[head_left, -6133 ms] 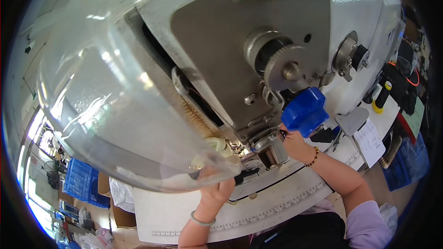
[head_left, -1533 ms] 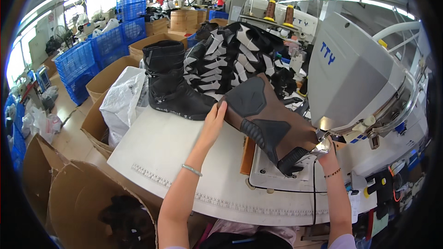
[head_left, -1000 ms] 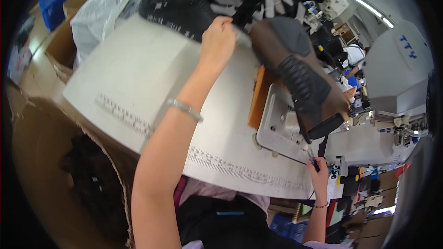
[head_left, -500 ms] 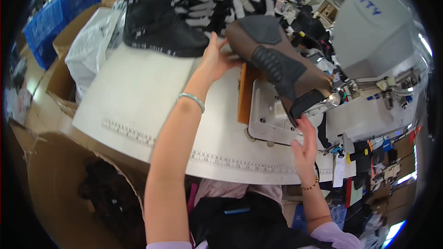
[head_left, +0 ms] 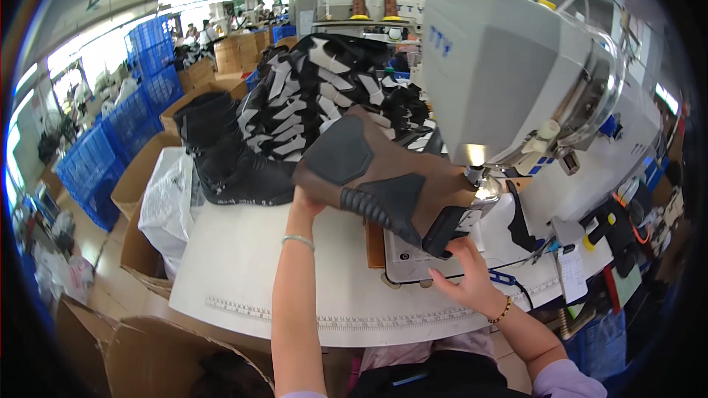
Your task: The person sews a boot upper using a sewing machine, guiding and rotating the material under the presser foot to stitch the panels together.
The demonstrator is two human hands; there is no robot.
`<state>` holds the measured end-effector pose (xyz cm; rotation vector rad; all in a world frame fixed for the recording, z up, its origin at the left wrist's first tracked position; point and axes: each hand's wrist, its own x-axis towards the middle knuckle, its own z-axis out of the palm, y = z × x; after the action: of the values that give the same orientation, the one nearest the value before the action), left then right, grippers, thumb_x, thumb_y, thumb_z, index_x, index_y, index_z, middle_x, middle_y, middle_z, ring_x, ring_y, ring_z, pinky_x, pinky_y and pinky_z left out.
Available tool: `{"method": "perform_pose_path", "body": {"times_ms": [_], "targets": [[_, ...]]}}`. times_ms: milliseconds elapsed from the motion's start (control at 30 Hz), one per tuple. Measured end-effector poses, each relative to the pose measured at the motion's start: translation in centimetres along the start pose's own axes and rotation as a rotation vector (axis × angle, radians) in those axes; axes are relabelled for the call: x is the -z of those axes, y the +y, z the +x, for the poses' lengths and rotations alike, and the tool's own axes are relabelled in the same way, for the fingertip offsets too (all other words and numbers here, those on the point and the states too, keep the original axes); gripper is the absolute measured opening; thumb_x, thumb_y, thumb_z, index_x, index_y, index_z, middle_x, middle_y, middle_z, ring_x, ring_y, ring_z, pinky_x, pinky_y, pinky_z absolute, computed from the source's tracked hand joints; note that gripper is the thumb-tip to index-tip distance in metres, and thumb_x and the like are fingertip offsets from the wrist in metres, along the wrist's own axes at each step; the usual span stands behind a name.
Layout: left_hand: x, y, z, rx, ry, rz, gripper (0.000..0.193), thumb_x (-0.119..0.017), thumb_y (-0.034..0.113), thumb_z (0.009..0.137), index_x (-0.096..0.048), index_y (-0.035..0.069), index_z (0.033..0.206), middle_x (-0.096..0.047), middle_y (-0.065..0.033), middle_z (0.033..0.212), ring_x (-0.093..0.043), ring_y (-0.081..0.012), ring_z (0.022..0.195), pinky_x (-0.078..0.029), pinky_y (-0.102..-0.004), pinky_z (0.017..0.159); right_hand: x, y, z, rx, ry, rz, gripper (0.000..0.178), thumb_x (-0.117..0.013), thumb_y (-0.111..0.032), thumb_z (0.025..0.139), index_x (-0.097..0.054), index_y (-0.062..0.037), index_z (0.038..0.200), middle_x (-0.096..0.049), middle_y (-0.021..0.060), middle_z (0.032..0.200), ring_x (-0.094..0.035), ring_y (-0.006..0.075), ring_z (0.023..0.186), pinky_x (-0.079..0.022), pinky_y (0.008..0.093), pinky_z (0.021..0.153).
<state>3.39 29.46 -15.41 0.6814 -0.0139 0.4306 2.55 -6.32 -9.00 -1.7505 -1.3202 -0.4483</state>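
Observation:
A brown boot upper (head_left: 413,177) with black ribbed and smooth panels slants across the table, its right end at the needle area of a sewing machine (head_left: 509,59). My left hand (head_left: 309,202) holds the upper's left end from beneath; the fingers are mostly hidden behind it. At the lower right corner, by a thick black band (head_left: 445,230), my right hand (head_left: 468,278) touches the edge with its fingertips, thumb stretched apart. A metal plate (head_left: 413,269) lies under the work, with an orange-brown block (head_left: 375,245) along its left side.
A finished-looking black boot (head_left: 221,151) stands at the table's back left beside a pile of black and white cut pieces (head_left: 295,103). A measuring tape strip (head_left: 295,318) runs along the front edge. Cardboard boxes (head_left: 140,350) and blue crates (head_left: 99,169) stand left.
My view has tilted upward, showing more of the room and machine. Both hands remain at the boot upper, whose right end stays at the machine; the left hand is now more hidden beneath it.

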Motion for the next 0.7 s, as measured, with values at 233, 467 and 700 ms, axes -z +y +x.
{"method": "perform_pose_path", "body": {"times_ms": [233,467,700], "targets": [[2.4,2.7,2.2,-0.194,-0.056,0.775,0.048,-0.048,0.026,0.089,-0.037,0.010,0.134,-0.048,-0.0081,0.129,-0.051,-0.0229,0.109,-0.040,-0.0340,0.095,-0.3,4.5,-0.7,0.120,-0.042,-0.071,0.025,-0.070,-0.016,0.072,-0.062,-0.0076,0.094,-0.053,0.0083,0.079,-0.053,0.0239,0.068,-0.045,0.0340,0.057],[-5.6,5.1,4.1,-0.354,0.064,1.676,0.055,-0.052,0.016,0.086,-0.032,0.020,0.137,-0.052,-0.0133,0.120,-0.056,-0.0217,0.094,-0.044,-0.0278,0.085,-0.7,6.1,-0.9,0.227,-0.095,-0.062,0.025,-0.071,-0.013,0.070,-0.064,-0.0116,0.094,-0.052,0.0040,0.073,-0.051,0.0199,0.063,-0.042,0.0298,0.050],[-11.8,9.1,6.1,-0.624,-0.534,2.323,0.063,-0.043,-0.006,0.076,-0.042,0.024,0.131,-0.050,-0.0093,0.126,-0.053,-0.0294,0.106,-0.043,-0.0370,0.092,-0.9,4.9,-0.8,0.193,-0.105,-0.075,0.023,-0.070,-0.013,0.069,-0.065,-0.0139,0.092,-0.052,0.0023,0.073,-0.052,0.0187,0.064,-0.042,0.0304,0.049]]}}
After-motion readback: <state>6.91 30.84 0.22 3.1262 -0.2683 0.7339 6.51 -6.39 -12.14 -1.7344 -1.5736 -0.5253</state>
